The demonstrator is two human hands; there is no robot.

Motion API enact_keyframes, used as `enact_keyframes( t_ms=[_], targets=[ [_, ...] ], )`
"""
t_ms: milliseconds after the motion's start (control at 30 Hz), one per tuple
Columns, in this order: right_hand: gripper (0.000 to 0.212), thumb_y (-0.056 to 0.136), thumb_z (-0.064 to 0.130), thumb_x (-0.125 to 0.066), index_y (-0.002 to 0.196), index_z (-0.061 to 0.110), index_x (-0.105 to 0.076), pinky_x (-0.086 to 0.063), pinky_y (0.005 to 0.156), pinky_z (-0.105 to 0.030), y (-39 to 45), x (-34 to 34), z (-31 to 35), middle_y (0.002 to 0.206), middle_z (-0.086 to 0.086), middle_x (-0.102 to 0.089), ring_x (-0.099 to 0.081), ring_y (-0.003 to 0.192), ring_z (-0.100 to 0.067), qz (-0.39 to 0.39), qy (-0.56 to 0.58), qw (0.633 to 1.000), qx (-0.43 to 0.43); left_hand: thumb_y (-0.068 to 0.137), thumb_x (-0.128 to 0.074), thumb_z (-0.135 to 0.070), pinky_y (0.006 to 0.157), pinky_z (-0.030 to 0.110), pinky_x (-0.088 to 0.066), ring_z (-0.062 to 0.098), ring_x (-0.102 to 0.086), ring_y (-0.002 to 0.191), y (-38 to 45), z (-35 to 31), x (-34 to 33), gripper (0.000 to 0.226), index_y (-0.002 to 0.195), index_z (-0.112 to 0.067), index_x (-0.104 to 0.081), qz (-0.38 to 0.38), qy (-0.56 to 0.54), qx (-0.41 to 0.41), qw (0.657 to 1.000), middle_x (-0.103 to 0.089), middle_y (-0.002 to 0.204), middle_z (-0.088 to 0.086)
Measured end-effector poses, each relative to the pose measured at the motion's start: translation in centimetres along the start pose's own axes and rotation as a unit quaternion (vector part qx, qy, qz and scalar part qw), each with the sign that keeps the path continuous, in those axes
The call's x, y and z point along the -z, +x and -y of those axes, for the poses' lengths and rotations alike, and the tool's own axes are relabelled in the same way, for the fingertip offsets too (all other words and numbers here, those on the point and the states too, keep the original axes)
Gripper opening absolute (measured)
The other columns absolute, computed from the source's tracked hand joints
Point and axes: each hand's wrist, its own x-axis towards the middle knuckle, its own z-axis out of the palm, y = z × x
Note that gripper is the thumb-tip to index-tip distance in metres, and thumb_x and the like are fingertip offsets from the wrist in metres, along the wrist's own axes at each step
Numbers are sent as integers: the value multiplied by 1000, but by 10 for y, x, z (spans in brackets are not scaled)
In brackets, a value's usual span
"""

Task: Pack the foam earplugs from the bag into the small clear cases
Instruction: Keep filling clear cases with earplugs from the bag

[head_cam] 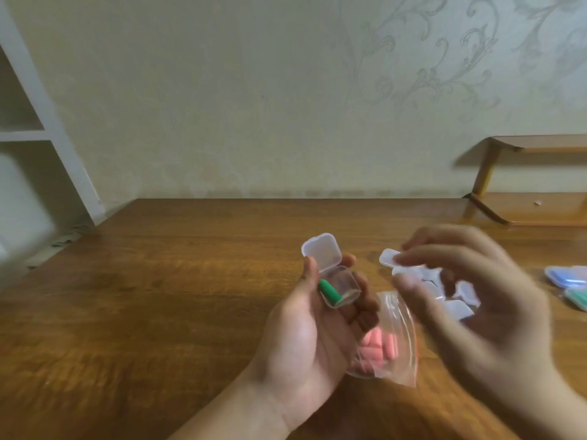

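My left hand [306, 328] holds a small clear case [341, 289] with its hinged lid [320, 250] flipped up. A green foam earplug [328, 293] lies in the case's left side. My right hand [470, 300] hovers blurred to the right, fingers loosely curled, with nothing seen in them. Behind it lie several empty clear cases [457, 304] in a pile on the wooden table [158, 296]. A clear zip bag [397, 344] with pink earplugs [379, 344] inside rests on the table between my hands.
At the right edge lie a filled case with blue contents [567, 276] and one with green contents [576, 298]. A low wooden shelf [533, 208] stands at the table's back right. A white shelf unit [31, 131] stands at the left.
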Motion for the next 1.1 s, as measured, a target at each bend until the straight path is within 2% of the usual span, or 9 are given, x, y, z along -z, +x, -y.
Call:
enact_keyframes(
  t_ms=[100,267,333,433,533,667,867,967,1100],
  targets=[
    [11,77,44,-59,71,37,-65,-40,63,-19,13,23,-18,103,16,-62,-58,95,-8,26,-28,996,-82,96,-43,-44,72,32,-43,20,-54,68,3,-12,-5,41,98,-9,-67,-42,-8,-38,998,-59,81,10],
    [7,73,56,-62,71,56,-68,-38,103,-32,7,32,-58,137,39,-33,-19,138,0,386,-187,899,-84,98,-44,-42,78,33,-41,19,-51,73,8,-25,2,36,105,-11,-62,-111,-6,-80,991,-58,83,9],
    [9,77,55,-60,74,54,-69,-29,110,-32,-2,21,-58,148,43,-9,3,143,5,450,-161,874,-87,99,-44,-42,78,33,-41,19,-49,73,11,-26,3,36,105,-12,-63,-132,-5,-83,988,-59,82,8],
    [32,75,59,-49,56,35,-58,-34,107,-38,-16,-5,-57,155,33,-11,0,146,-2,396,-118,910,-38,100,-42,-43,77,33,-39,19,-48,71,13,-26,4,38,106,-12,-63,-160,-1,-84,983,-58,80,8],
    [12,78,50,-59,82,39,-57,-39,104,-49,-26,-25,-59,158,17,-23,-13,148,-19,349,-79,934,-8,100,-42,-43,75,33,-39,19,-48,70,13,-25,3,38,106,-12,-63,-168,3,-87,982,-59,77,8],
    [23,77,53,-62,73,32,-67,-38,106,-52,-27,-37,-60,157,25,-14,-7,149,-16,357,-122,926,-17,100,-44,-43,76,33,-41,19,-49,71,13,-23,4,39,108,-11,-64,-168,8,-86,982,-60,79,8],
    [31,76,61,-64,90,35,-73,-26,116,-45,-24,-43,-51,140,46,-11,2,144,-2,380,-94,915,-101,99,-44,-43,78,34,-43,19,-51,73,12,-20,3,39,111,-12,-63,-143,42,-75,986,-61,82,9],
    [34,79,55,-68,108,37,-71,-21,119,-43,-23,-44,-44,140,41,-15,5,142,1,394,-100,903,-137,98,-45,-42,78,34,-44,19,-53,74,12,-17,2,39,111,-11,-64,-138,53,-75,986,-61,83,9],
    [31,75,57,-71,98,36,-74,-25,116,-44,-26,-43,-46,135,46,-16,0,143,0,365,-81,919,-125,96,-46,-43,77,33,-45,20,-53,76,12,-17,3,40,111,-12,-65,-137,65,-75,986,-62,86,10]
  ],
)
